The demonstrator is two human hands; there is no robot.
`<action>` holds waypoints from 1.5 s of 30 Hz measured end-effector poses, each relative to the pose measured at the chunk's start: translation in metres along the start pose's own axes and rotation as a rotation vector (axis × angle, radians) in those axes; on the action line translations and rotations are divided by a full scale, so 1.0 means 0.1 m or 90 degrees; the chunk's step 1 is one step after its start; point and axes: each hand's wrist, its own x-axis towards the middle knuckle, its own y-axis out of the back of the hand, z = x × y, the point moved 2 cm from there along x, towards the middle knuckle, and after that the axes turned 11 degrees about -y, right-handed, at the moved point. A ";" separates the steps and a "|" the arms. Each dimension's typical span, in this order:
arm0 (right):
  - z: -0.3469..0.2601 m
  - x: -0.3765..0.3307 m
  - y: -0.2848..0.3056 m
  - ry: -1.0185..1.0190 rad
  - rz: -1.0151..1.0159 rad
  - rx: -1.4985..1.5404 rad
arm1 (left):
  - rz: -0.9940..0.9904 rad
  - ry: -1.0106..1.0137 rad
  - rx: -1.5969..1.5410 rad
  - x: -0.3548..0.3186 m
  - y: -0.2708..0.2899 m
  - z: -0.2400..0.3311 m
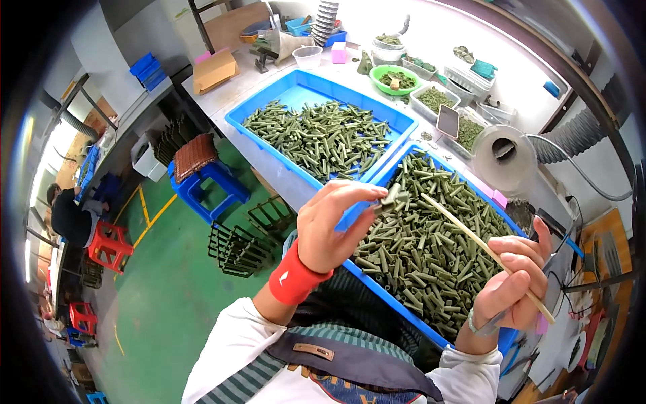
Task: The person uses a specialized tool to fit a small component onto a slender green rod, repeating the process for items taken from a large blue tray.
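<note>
My left hand (330, 225), with a red wristband above it, is closed in a pinch on a few short green tube pieces (390, 199). It is raised over the left side of the near blue tray (391, 297), which is heaped with many similar short green tubes (431, 259). Over the tray's right side, my right hand (515, 279) grips a thin wooden stick (468, 232) by its lower part. The stick's far tip points up and left toward the pinched pieces, apart from them.
Behind sits a second blue tray (291, 96) with more green tubes. Bowls and tubs, including a bright green bowl (404, 73), line the back. An extraction hood (501, 151) stands at the right. A blue stool (208, 185) and dark racks (239, 249) are on the floor at left.
</note>
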 end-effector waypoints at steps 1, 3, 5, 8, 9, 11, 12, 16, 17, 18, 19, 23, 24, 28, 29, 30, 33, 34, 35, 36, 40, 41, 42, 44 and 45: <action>0.00 0.00 0.00 -0.007 0.000 0.014 | -0.001 0.005 0.003 -0.01 -0.03 -0.03; 0.01 0.00 0.00 -0.011 -0.010 0.014 | -0.003 0.010 0.004 -0.04 -0.08 -0.09; 0.01 -0.01 0.01 -0.019 -0.026 0.019 | 0.025 0.032 0.026 -0.06 -0.12 -0.13; -0.02 -0.01 0.00 -0.023 -0.027 0.017 | -0.017 0.014 0.052 -0.08 -0.14 -0.16; -0.02 -0.01 0.00 -0.024 -0.027 0.016 | -0.018 0.014 0.051 -0.08 -0.14 -0.18; -0.01 0.00 -0.02 -0.013 -0.026 0.024 | -0.023 0.006 0.067 -0.11 -0.15 -0.21; -0.02 -0.01 -0.02 -0.014 -0.027 0.024 | -0.024 0.007 0.067 -0.11 -0.15 -0.22; -0.01 -0.01 -0.02 -0.014 -0.035 0.023 | -0.031 0.008 0.085 -0.14 -0.18 -0.26; -0.01 -0.01 -0.02 -0.014 -0.041 0.022 | -0.036 0.016 0.087 -0.15 -0.19 -0.28; -0.01 0.00 -0.02 -0.016 -0.043 0.023 | -0.032 0.018 0.091 -0.16 -0.20 -0.34; 0.00 -0.01 -0.03 -0.015 -0.043 0.018 | -0.029 0.048 0.094 -0.18 -0.23 -0.45; -0.02 0.00 -0.05 0.015 -0.044 -0.008 | 0.046 0.191 0.168 -0.23 -0.17 -1.05; -0.01 0.00 -0.04 0.023 -0.040 -0.008 | 0.044 0.169 0.263 -0.23 -0.16 -1.08; -0.01 0.03 -0.02 0.018 -0.036 -0.003 | -0.224 0.124 0.202 -0.49 -0.26 -1.10; 0.01 0.03 -0.03 0.018 -0.039 -0.004 | -0.307 0.178 0.153 -0.58 -0.35 -1.09; 0.02 0.01 -0.03 0.014 -0.040 -0.009 | -0.389 0.231 0.103 -0.70 -0.47 -1.09; 0.02 0.02 -0.04 0.016 -0.068 -0.009 | -0.500 0.138 0.206 -0.98 -0.78 -1.17; 0.02 0.02 -0.04 0.016 -0.069 -0.012 | -0.578 0.019 0.312 -0.96 -0.90 -1.21; 0.02 0.02 -0.04 0.016 -0.068 -0.011 | -0.585 -0.025 0.359 -0.97 -0.99 -1.20; 0.03 0.01 -0.04 0.016 -0.067 -0.010 | -0.591 -0.069 0.407 -0.99 -1.06 -1.20; 0.04 0.01 -0.05 -0.014 -0.042 0.033 | -0.699 -0.115 0.402 -1.04 -1.20 -1.34; 0.05 0.02 -0.05 -0.011 -0.038 0.037 | -0.696 -0.112 0.392 -1.04 -1.22 -1.35; 0.06 0.02 -0.04 -0.008 -0.034 0.041 | -0.694 -0.110 0.382 -1.04 -1.23 -1.36; 0.07 0.03 -0.05 -0.002 -0.037 0.035 | -0.696 -0.122 0.391 -1.02 -1.19 -1.36; 0.07 0.03 -0.05 -0.003 -0.032 0.045 | -0.690 -0.077 0.353 -1.01 -1.17 -1.35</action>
